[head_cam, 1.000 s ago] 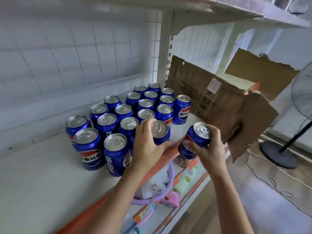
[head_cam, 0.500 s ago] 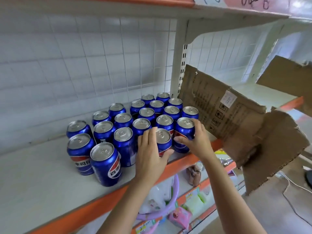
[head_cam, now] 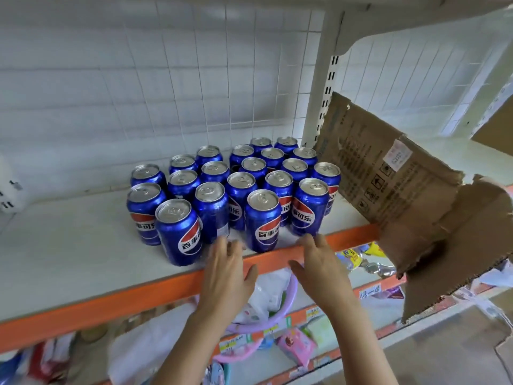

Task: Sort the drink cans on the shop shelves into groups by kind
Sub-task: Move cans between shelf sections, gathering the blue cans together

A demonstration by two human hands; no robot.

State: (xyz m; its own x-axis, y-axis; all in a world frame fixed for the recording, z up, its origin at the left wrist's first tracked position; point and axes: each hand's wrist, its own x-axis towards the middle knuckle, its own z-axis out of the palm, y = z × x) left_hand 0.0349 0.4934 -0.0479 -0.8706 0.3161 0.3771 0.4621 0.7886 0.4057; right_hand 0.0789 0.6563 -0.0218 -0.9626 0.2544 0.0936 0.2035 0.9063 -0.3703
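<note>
Both hands empty, fingers loosely spread: left hand [head_cam: 226, 273], right hand [head_cam: 319, 266].
Upright front can [head_cam: 263, 220] just beyond, between them, roughly equidistant.

Upright blue aluminium drink cans [head_cam: 262, 219] are clustered on the white shelf [head_cam: 69, 245] (orange-edged), both hands held open just before them.

I see blue cans [head_cam: 262, 220] with silver tops and red-white-blue round logos. The shelf [head_cam: 69, 251] is white with an orange front edge; the torn cardboard [head_cam: 388, 176] is brown.
</note>
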